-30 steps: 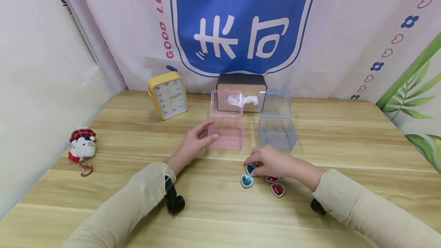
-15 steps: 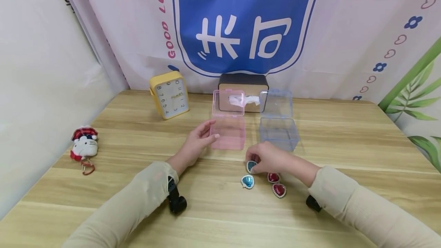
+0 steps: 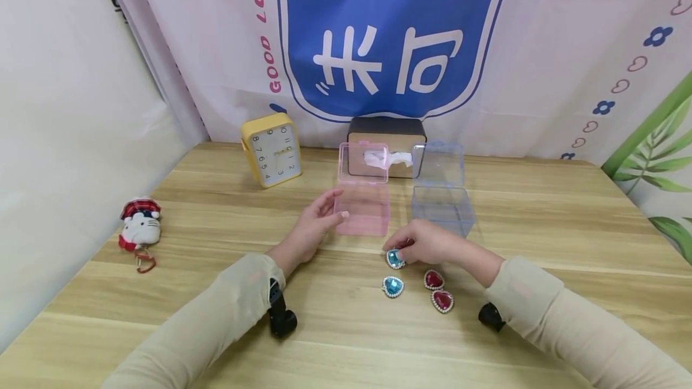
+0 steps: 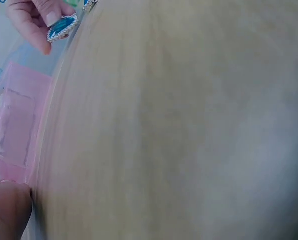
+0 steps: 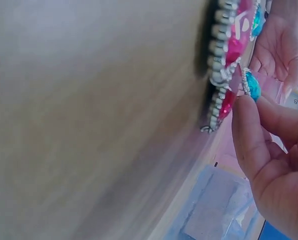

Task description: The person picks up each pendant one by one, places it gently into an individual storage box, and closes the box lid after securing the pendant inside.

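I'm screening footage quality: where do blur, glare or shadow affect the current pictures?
Head: fairly even light, clock numerals legible; left wrist: pink box soft, tabletop blurred, dark at right; right wrist: tabletop blurred, white glint on the nearer red gem, dark shadow beside it.

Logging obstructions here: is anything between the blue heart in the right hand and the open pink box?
Nothing visible stands between the blue heart and the pink box: the lid is raised, and the left hand is at the box's left side, off that path.
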Demonstrator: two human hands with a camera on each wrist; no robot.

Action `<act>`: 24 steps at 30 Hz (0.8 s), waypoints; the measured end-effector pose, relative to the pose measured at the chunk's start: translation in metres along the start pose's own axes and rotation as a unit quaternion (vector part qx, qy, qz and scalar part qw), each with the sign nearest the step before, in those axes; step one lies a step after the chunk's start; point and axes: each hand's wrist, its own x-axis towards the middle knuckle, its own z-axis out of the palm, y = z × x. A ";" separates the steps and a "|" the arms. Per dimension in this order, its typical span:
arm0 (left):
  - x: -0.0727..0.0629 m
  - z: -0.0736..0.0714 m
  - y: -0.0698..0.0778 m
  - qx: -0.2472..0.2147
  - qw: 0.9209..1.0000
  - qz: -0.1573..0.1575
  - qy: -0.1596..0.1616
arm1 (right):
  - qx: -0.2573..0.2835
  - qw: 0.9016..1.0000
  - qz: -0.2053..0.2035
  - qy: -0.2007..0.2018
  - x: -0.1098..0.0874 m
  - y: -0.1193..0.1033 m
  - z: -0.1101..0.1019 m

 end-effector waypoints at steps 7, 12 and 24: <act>-0.002 0.002 -0.001 -0.018 1.000 0.002 -0.006 | 0.087 0.995 0.044 0.024 -0.003 0.000 -0.001; -0.003 0.005 0.000 -0.024 1.000 0.008 -0.004 | 0.090 0.993 0.057 0.047 -0.004 -0.006 -0.005; -0.004 0.005 -0.001 -0.025 1.000 0.018 0.000 | 0.125 0.988 0.067 0.062 0.000 -0.022 -0.017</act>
